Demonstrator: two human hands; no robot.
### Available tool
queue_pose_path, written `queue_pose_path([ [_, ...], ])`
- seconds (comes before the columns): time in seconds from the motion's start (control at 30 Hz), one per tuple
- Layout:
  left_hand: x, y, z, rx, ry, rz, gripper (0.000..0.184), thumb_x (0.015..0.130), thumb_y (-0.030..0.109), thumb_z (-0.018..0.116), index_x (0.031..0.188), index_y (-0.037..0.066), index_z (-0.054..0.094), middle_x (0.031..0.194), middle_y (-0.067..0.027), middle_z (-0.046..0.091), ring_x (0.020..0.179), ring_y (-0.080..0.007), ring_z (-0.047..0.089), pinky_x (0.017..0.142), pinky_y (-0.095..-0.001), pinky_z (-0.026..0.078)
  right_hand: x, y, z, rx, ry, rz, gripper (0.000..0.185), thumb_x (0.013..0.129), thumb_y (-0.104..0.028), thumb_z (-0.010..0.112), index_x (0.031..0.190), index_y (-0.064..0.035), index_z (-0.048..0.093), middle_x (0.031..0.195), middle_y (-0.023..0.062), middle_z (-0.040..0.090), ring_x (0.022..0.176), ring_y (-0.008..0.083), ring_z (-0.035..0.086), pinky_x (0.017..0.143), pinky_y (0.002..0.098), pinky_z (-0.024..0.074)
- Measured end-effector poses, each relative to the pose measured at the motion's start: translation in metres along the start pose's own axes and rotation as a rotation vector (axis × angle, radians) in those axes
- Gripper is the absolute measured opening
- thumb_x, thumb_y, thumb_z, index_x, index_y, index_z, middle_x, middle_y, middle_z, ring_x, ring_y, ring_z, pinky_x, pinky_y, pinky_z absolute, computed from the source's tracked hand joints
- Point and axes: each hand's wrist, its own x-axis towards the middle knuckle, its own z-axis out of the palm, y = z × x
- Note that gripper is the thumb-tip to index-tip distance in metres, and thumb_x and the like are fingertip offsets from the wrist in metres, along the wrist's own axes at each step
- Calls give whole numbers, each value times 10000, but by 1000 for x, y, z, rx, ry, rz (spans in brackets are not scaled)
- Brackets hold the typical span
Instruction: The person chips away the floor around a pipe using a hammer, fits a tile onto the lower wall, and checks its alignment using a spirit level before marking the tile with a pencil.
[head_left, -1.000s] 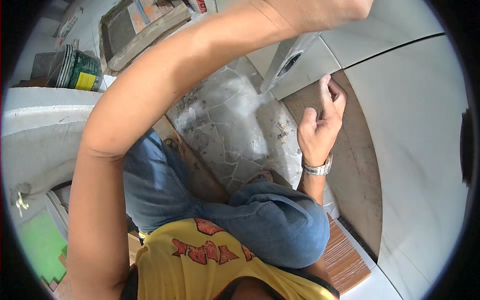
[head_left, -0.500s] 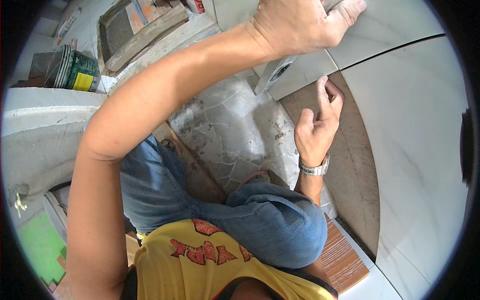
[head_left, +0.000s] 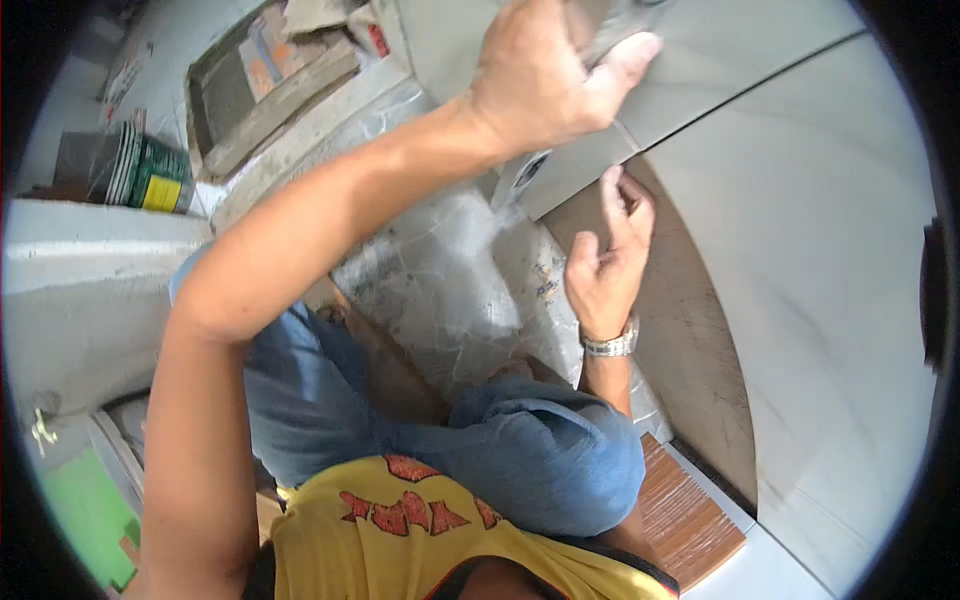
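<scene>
My left hand (head_left: 540,80) reaches across the top of the view, thumb on one side and fingers on the other of a silver metal bar that looks like a spirit level (head_left: 520,182). An oval opening shows near its lower end; my hand and wrist hide its middle. Large pale marbled tiles (head_left: 820,250) lie around it. My right hand (head_left: 612,265), with a metal watch (head_left: 612,340) on the wrist, is over a bare brown strip (head_left: 690,330) beside the tiles. Its index finger is stretched out near a tile edge, thumb apart, with nothing held.
A grey cracked-pattern floor (head_left: 440,280) lies between my knees and the tiles. At upper left are a wood-framed tray (head_left: 215,120) with scraps and a green bucket (head_left: 160,165). Brown wood-look boards (head_left: 690,520) sit by my right knee.
The whole view has shifted, so the tiles and both hands appear further left and slightly lower. My left hand has shifted a little more than the tiles; its grip looks the same.
</scene>
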Motion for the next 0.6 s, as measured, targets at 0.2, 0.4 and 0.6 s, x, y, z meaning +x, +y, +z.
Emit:
queue_pose_path([
  [0.2,-8,-2,1,63,99,68,324,954,169,627,1196,-15,515,881,-82,637,775,-231,632,756,-376,517,0,-3,1,65,3,45,688,725,104,487,1411,48,513,1271,307,521,1196,457,525,1057,436,425],
  [0.4,-13,-24,13,230,187,45,402,967,171,598,1267,-64,469,1101,-136,594,991,-229,589,910,-348,473,3,18,12,124,16,43,702,716,87,509,1417,81,470,1319,335,487,1218,463,500,1070,493,400],
  [0.6,-15,-51,20,198,274,-110,462,898,198,736,1210,-60,513,1074,-150,614,979,-253,602,907,-381,483,15,34,19,160,10,28,697,688,64,499,1381,136,472,1315,353,480,1245,493,466,1082,518,371],
])
